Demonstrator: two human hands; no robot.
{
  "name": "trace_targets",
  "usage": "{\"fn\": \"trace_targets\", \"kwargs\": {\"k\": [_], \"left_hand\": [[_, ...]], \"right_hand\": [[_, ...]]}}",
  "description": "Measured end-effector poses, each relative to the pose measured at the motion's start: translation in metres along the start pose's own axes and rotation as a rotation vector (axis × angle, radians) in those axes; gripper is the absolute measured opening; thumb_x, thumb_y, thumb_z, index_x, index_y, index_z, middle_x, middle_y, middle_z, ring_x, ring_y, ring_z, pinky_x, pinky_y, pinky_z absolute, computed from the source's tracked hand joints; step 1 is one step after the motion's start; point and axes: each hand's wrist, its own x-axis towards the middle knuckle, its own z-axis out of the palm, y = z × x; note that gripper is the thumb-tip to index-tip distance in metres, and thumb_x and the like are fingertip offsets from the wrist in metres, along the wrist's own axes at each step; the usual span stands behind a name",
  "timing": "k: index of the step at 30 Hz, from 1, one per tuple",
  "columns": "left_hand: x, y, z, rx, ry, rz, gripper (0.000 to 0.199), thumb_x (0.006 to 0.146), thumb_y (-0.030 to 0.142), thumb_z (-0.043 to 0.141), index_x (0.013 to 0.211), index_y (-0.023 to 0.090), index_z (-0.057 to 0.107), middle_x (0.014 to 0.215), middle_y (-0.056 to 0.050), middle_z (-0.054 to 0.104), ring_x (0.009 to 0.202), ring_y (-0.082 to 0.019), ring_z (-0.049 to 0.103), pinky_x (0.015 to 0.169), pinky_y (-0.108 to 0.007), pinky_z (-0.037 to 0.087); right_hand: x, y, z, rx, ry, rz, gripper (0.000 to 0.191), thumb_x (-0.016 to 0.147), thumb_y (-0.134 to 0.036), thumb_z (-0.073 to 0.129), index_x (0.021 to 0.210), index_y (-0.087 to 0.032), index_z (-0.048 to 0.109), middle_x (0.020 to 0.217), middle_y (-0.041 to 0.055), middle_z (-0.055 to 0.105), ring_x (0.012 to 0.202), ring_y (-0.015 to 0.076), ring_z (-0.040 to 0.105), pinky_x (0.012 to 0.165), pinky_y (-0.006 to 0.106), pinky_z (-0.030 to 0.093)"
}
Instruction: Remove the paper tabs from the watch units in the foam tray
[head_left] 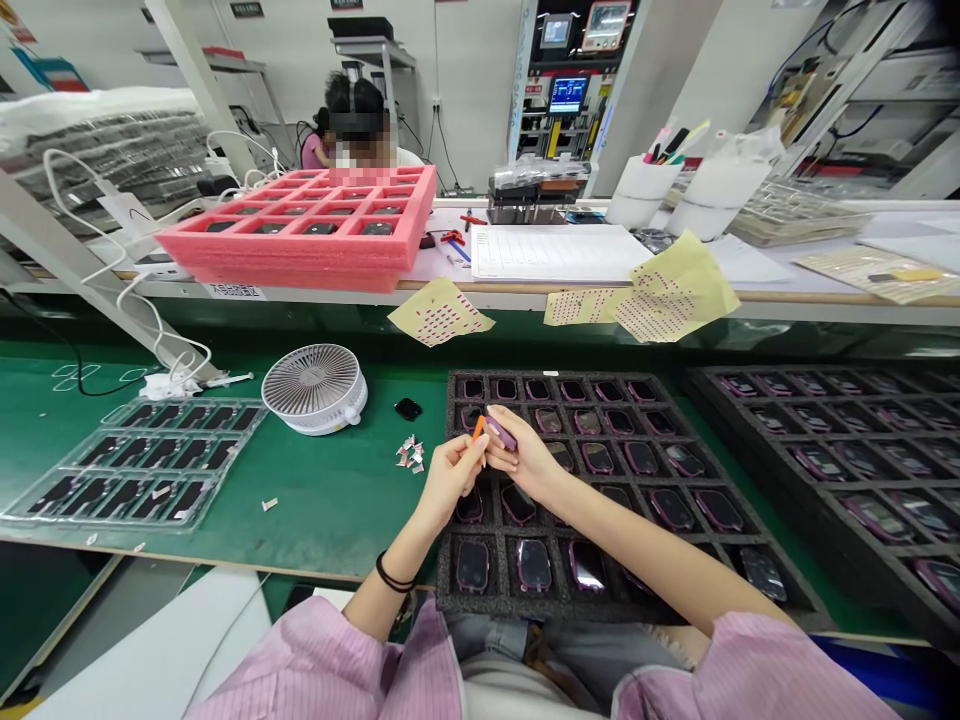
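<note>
My left hand is closed, pinching a thin orange stick-like tool whose exact kind I cannot make out. The tool's tip is close to a small purple watch case. My right hand has its fingers wrapped around that case, and they hide part of it. Both hands are above the left side of a dark grey foam tray, where purple-framed watch units sit in separate compartments.
Another foam tray of watches lies at right. On the green bench are a white fan, a clear plastic tray of black parts, small scraps and a black watch piece. Pink foam trays stand on the shelf; a person sits behind.
</note>
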Motion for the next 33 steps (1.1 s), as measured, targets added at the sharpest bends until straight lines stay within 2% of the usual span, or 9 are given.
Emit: {"fn": "trace_targets", "kwargs": {"k": [3,6,10,14,17,21,27,30,33], "left_hand": [[0.004,0.0,0.004,0.031,0.058,0.039,0.052,0.067,0.064,0.066,0.061,0.018,0.041,0.042,0.011,0.03,0.032,-0.001,0.02,0.033,-0.016,0.014],[0.005,-0.002,-0.002,0.092,0.108,0.073,0.048,0.074,0.061,0.06,0.062,0.018,0.042,0.044,0.011,0.028,0.034,-0.002,0.02,0.035,-0.018,0.015],[0.003,-0.007,-0.037,0.377,0.231,0.157,0.042,0.082,0.054,0.05,0.06,0.019,0.04,0.048,0.008,0.031,0.041,-0.005,0.027,0.043,-0.02,0.022],[-0.002,-0.012,-0.077,0.878,0.283,0.082,0.034,0.083,0.043,0.051,0.059,0.019,0.048,0.056,0.001,0.052,0.053,-0.012,0.046,0.055,-0.023,0.032],[-0.006,-0.015,-0.091,1.013,0.308,-0.044,0.025,0.083,0.042,0.053,0.072,0.02,0.056,0.066,-0.004,0.065,0.062,-0.019,0.059,0.059,-0.025,0.035],[-0.01,-0.015,-0.09,0.929,0.368,-0.004,0.029,0.087,0.049,0.047,0.09,0.021,0.057,0.077,-0.005,0.07,0.069,-0.022,0.065,0.063,-0.026,0.04],[-0.006,-0.015,-0.076,0.712,0.279,0.12,0.039,0.088,0.053,0.04,0.083,0.019,0.057,0.056,0.003,0.052,0.052,-0.013,0.051,0.054,-0.023,0.036],[-0.003,-0.014,-0.071,0.495,0.192,0.104,0.044,0.086,0.059,0.04,0.078,0.018,0.055,0.051,0.007,0.04,0.04,-0.007,0.035,0.043,-0.02,0.028],[-0.001,-0.012,-0.065,0.339,0.135,0.041,0.046,0.082,0.063,0.044,0.078,0.018,0.053,0.05,0.009,0.036,0.034,-0.004,0.025,0.036,-0.019,0.02]], "right_hand": [[-0.001,0.007,-0.001,-0.171,0.029,-0.06,0.025,0.077,-0.04,0.066,0.082,-0.023,0.047,0.05,-0.0102,0.045,0.033,0.0048,0.032,0.032,0.016,0.023],[0.008,0.006,-0.016,-0.405,0.055,-0.196,0.023,0.083,-0.044,0.056,0.09,-0.025,0.046,0.057,-0.0086,0.046,0.04,0.0085,0.04,0.037,0.02,0.033],[0.031,-0.008,-0.059,-1.06,0.261,-0.421,0.021,0.092,-0.043,0.036,0.094,-0.025,0.045,0.074,-0.0024,0.053,0.052,0.0123,0.049,0.052,0.027,0.043],[0.043,-0.013,-0.088,-1.323,0.241,-0.44,0.012,0.086,-0.031,0.048,0.082,-0.022,0.054,0.082,0.004,0.06,0.078,0.021,0.055,0.079,0.039,0.044],[0.044,-0.008,-0.086,-1.434,0.213,-0.464,0.009,0.084,-0.025,0.053,0.079,-0.021,0.06,0.089,0.0082,0.059,0.093,0.0267,0.052,0.09,0.047,0.038],[0.054,0.002,-0.068,-1.666,0.178,-0.408,0.011,0.085,-0.027,0.058,0.084,-0.017,0.064,0.098,0.0142,0.055,0.104,0.0324,0.046,0.089,0.049,0.037],[0.083,0.016,-0.046,-1.597,0.117,-0.348,0.015,0.077,-0.024,0.068,0.075,-0.019,0.054,0.084,0.009,0.056,0.093,0.0287,0.051,0.084,0.044,0.04],[0.086,0.02,-0.04,-1.445,0.052,-0.367,0.014,0.077,-0.018,0.062,0.08,-0.021,0.048,0.076,0.0021,0.055,0.079,0.0218,0.054,0.075,0.037,0.043],[0.079,0.02,-0.033,-1.259,0.016,-0.4,0.01,0.083,-0.024,0.053,0.089,-0.023,0.045,0.08,0.001,0.057,0.077,0.0187,0.059,0.07,0.032,0.044]]}}
